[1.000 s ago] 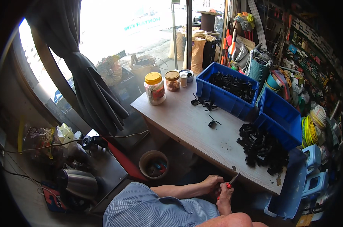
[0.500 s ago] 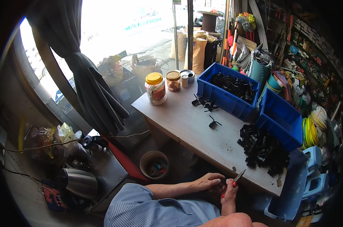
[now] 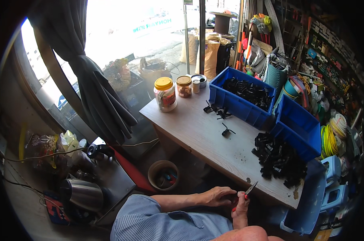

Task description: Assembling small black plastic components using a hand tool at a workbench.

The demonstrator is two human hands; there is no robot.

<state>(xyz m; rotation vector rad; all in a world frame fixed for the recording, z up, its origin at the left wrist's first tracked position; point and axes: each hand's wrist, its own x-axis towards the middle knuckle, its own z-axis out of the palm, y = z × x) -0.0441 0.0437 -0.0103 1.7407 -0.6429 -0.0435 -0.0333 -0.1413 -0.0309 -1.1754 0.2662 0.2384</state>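
Observation:
My right hand [image 3: 241, 205] is closed around a red-handled tool with a pointed metal blade [image 3: 251, 188]. Whether it is a knife or scissors I cannot tell. The blade points up and to the right, at the table's front edge. Close beside it, my left hand [image 3: 219, 196] has its fingers curled in a pinch; a small dark thing may be between them, too hidden to name. On the table [image 3: 198, 132], a heap of small black plastic parts [image 3: 276, 158] lies at the right. Another black part with prongs [image 3: 228, 130] lies alone, and several more [image 3: 217, 111] sit farther back.
A blue bin of black parts [image 3: 246, 93] and a second blue bin [image 3: 297, 124] line the table's far side. Jars [image 3: 165, 96] stand at the back left. A round waste bin [image 3: 163, 175] is on the floor; a steel kettle [image 3: 84, 195] stands left. A light-blue tub [image 3: 304, 213] is at right.
Both hands have shifted slightly to the left, and the blade with them. The fingers of my left hand are more curled. The parts on the table lie as before.

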